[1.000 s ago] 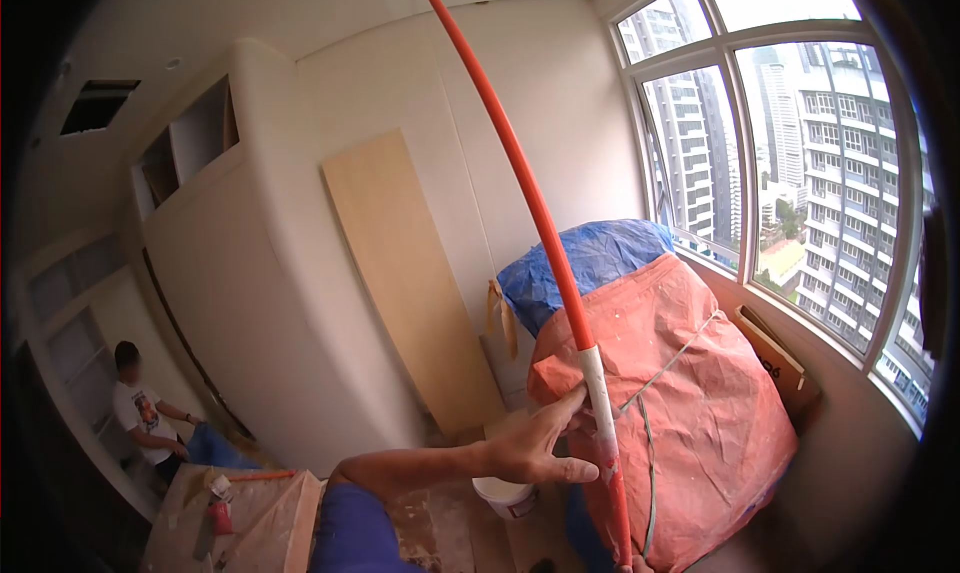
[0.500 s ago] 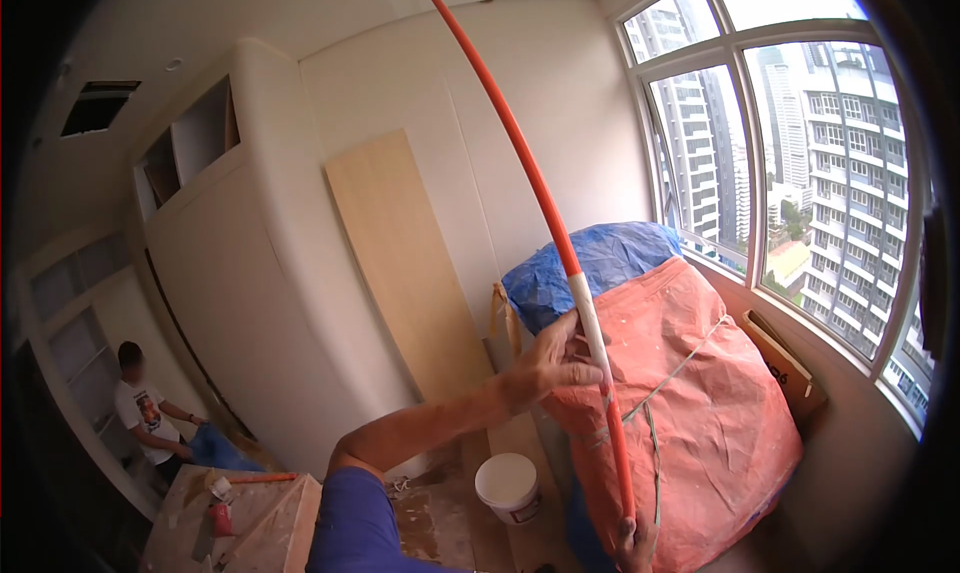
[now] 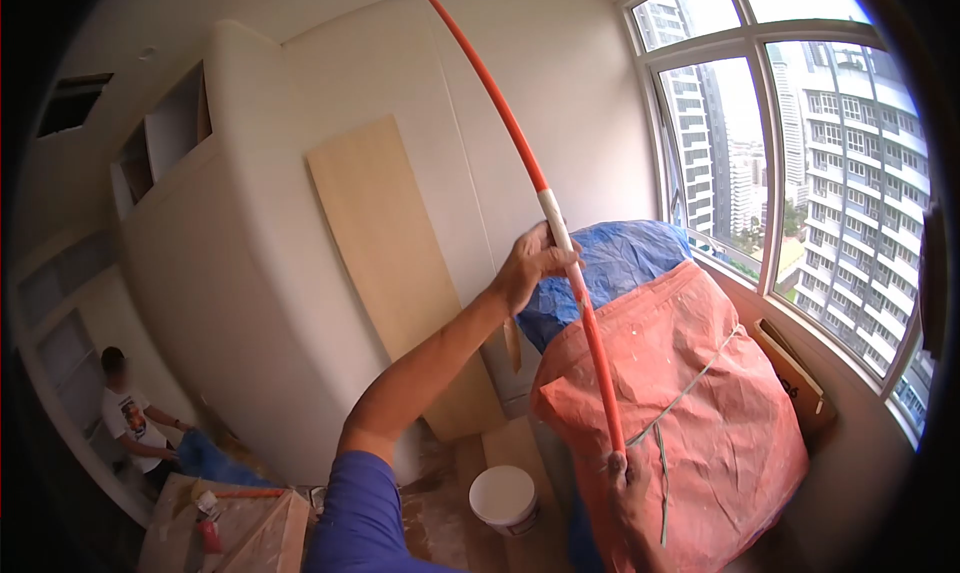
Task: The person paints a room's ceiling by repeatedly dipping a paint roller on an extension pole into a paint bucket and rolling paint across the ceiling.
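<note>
A long red pole [image 3: 508, 123] with a white section rises from the lower middle toward the ceiling, leaning to the upper left. My left hand [image 3: 538, 265] is closed around the white section, thumb across its front. Lower down, my right hand [image 3: 632, 493] grips the red bottom end of the pole. Behind the pole stands a large bundle wrapped in a red tarp [image 3: 690, 403], tied with a thin cord, with a blue tarp [image 3: 625, 263] at its top.
A white bucket [image 3: 502, 498] stands on the floor. A wooden board [image 3: 400, 273] leans on the wall. At lower left are a worktable [image 3: 270, 538] with tools and a person [image 3: 135, 423] handling blue material. A cardboard box [image 3: 790, 373] sits below the window [image 3: 720, 153].
The pole has risen, with both hands moving up. My left hand has gone from open beside the pole to closed around it. More of my right hand shows.
</note>
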Action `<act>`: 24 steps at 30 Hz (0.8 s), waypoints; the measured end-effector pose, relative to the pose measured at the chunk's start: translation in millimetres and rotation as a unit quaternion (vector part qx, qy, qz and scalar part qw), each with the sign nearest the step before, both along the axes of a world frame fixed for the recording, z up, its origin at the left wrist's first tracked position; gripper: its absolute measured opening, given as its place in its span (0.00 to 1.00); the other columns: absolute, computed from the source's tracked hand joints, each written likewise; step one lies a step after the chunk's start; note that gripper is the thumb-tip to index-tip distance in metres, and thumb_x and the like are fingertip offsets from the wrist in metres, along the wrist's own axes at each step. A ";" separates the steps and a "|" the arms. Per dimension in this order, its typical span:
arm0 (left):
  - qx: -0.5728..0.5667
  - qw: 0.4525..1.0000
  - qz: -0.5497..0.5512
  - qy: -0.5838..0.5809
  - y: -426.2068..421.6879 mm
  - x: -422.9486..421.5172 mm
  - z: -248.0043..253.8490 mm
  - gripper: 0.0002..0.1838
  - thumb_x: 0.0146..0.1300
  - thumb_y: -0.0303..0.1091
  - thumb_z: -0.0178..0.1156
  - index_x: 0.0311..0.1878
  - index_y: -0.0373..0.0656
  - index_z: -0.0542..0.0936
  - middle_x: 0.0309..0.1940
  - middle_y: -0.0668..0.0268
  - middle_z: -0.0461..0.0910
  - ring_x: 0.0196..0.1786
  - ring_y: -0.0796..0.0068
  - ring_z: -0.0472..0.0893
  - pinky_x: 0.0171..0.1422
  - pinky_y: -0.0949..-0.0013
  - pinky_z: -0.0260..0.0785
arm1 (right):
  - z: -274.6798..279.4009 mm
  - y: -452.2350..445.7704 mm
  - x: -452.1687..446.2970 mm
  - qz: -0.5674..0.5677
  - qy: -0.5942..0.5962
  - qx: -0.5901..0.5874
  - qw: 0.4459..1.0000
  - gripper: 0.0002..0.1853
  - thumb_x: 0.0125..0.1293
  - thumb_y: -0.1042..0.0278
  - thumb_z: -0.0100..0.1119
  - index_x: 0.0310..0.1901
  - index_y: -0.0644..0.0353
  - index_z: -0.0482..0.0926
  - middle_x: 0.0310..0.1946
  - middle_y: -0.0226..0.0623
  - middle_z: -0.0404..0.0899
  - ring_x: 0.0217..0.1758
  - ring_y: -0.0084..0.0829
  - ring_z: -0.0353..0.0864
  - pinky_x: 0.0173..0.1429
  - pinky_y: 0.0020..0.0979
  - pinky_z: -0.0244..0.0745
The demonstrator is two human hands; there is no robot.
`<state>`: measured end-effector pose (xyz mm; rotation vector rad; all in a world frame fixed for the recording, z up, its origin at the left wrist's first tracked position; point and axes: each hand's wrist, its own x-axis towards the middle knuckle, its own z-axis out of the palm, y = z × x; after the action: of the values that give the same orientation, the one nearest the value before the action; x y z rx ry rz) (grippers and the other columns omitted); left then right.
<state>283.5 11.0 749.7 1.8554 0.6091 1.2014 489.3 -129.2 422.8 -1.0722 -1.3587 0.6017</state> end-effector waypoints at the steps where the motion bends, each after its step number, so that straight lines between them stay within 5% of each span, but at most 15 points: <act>1: 0.006 1.000 0.005 -0.012 10.8 -3.9 4.6 0.36 0.64 0.35 0.62 0.69 0.29 0.60 0.48 0.58 0.75 0.49 0.64 0.83 0.57 0.62 0.78 | 9.0 11.2 -9.1 0.004 0.008 0.008 1.000 0.24 0.78 0.50 0.49 0.32 0.63 0.74 0.19 0.35 0.69 0.23 0.28 0.69 0.28 0.37 0.62; 9: 0.006 0.996 0.072 -0.056 100.8 -39.7 37.0 0.32 0.65 0.40 0.60 0.66 0.32 0.63 0.41 0.63 0.77 0.46 0.66 0.83 0.53 0.63 0.76 | 46.8 100.2 -55.8 -0.009 0.016 0.022 1.000 0.18 0.78 0.59 0.52 0.31 0.63 0.76 0.18 0.32 0.71 0.22 0.24 0.70 0.27 0.32 0.64; 14: -0.011 0.992 0.092 -0.082 143.0 -56.7 54.7 0.18 0.64 0.42 0.61 0.51 0.42 0.72 0.37 0.65 0.77 0.45 0.66 0.83 0.51 0.62 0.75 | 72.3 135.1 -72.9 0.017 0.056 0.001 0.998 0.18 0.77 0.57 0.55 0.35 0.64 0.81 0.17 0.35 0.74 0.21 0.26 0.73 0.30 0.34 0.68; 18: -0.025 0.989 0.107 -0.099 165.7 -66.7 67.7 0.14 0.64 0.44 0.62 0.44 0.46 0.74 0.35 0.66 0.77 0.42 0.66 0.83 0.51 0.62 0.73 | 98.4 144.1 -86.8 0.040 0.069 0.002 0.997 0.18 0.80 0.62 0.50 0.31 0.62 0.77 0.21 0.24 0.70 0.24 0.16 0.66 0.28 0.25 0.62; 24: -0.042 0.985 0.133 -0.105 184.1 -75.1 81.5 0.25 0.60 0.47 0.65 0.51 0.37 0.76 0.39 0.62 0.75 0.43 0.65 0.83 0.52 0.59 0.74 | 107.4 159.8 -95.6 0.047 0.050 0.014 0.998 0.19 0.81 0.60 0.50 0.32 0.63 0.79 0.21 0.24 0.70 0.24 0.16 0.66 0.29 0.26 0.62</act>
<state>208.4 195.1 831.1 1.5861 0.7925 1.4997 393.6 30.6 530.2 -0.9465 -1.3317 0.6954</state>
